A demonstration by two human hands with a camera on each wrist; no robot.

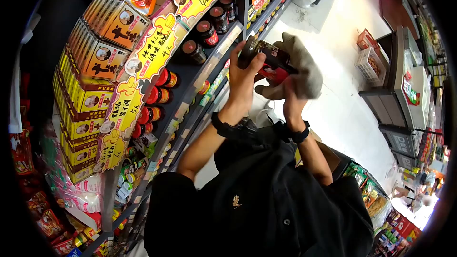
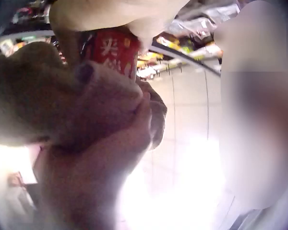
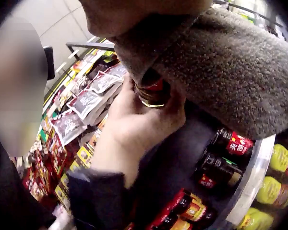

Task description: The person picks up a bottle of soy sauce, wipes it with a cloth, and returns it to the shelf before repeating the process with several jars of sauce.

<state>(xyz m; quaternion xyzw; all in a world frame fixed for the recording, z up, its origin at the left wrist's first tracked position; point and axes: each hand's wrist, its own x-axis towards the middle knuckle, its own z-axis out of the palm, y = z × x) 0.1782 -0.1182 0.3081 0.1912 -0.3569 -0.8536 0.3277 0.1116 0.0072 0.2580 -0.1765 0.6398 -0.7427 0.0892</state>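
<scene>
My left hand (image 1: pixel 242 80) grips a dark glass jar (image 1: pixel 276 58) with a black lid and a red label, held up and tilted in front of my chest. In the left wrist view, white characters show on the red label of the jar (image 2: pixel 110 48). A thick grey cloth (image 1: pixel 304 66) is wrapped over my right hand (image 1: pixel 294 96), which holds it against the jar's lower end. Most of the right fingers are hidden under the cloth. The right wrist view shows the left hand (image 3: pixel 137 122) curled round the jar, with the cloth (image 3: pixel 230 62) beside it.
On the left, a shelf carries dark jars (image 1: pixel 207 33), red-lidded jars (image 1: pixel 159 96) and stacked yellow boxes (image 1: pixel 90 100) behind handwritten price signs (image 1: pixel 154 47). Across the aisle floor (image 1: pixel 333 100) stand a grey counter (image 1: pixel 385 95) and a white crate (image 1: pixel 370 65).
</scene>
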